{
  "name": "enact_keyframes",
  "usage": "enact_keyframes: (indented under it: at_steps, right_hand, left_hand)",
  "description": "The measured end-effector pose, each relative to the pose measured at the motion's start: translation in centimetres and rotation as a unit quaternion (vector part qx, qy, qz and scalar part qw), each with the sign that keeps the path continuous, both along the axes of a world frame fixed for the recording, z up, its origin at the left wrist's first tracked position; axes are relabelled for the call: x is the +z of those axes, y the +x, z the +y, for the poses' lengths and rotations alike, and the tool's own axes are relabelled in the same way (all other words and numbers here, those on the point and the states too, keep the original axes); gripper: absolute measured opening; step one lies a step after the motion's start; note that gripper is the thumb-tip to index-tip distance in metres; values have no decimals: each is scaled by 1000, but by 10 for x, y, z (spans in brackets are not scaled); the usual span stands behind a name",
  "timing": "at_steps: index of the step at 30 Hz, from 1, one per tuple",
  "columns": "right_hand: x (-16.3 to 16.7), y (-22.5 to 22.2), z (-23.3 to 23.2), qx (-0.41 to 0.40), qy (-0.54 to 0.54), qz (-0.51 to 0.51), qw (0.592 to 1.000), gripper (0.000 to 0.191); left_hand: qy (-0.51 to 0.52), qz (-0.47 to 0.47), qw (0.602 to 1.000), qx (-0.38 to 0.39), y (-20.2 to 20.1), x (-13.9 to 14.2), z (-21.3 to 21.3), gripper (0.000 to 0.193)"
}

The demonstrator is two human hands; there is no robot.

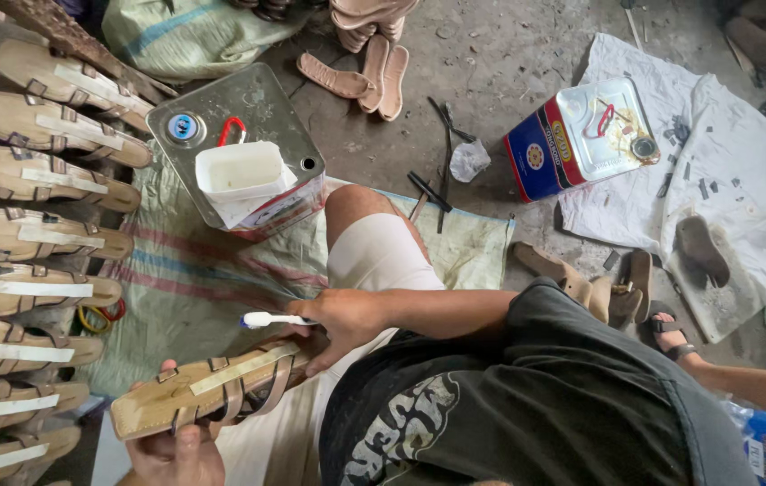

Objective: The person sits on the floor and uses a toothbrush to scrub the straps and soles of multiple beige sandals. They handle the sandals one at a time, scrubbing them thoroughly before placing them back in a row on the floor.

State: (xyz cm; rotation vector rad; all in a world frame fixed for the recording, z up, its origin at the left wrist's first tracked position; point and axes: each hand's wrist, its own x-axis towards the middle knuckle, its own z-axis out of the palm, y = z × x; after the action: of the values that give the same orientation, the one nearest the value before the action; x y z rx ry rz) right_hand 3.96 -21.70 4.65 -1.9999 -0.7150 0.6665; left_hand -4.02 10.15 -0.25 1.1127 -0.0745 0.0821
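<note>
Your left hand (171, 454) grips a strapped sandal (212, 387) from below; your right hand (347, 317), closed around a toothbrush (270, 319), works above it. Finished-looking sandals (27, 234) line the left.

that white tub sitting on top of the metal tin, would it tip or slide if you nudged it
The white tub looks like thin cut plastic, so probably light and easy to slide on the smooth lid of the metal tin. It sits near the tin's front edge, so a push could drop it off. Its wide, low shape suggests sliding rather than tipping.
</note>
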Motion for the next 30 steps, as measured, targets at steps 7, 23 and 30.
enact_keyframes:
  at_steps: [7,23,30]
  right_hand:
    - [0,1,-8,-29,60,-32,997,69]
    - [66,135,-20,-219,-134,-388,885,20]
    - [68,178,57,-56,-354,-419,834,25]
  left_hand:
    - [-49,-25,997,46,-3,-14,-2,76]
    - [130,77,967,203,-35,24,-67,107]
    - [220,75,953,195,-37,37,-78,104]
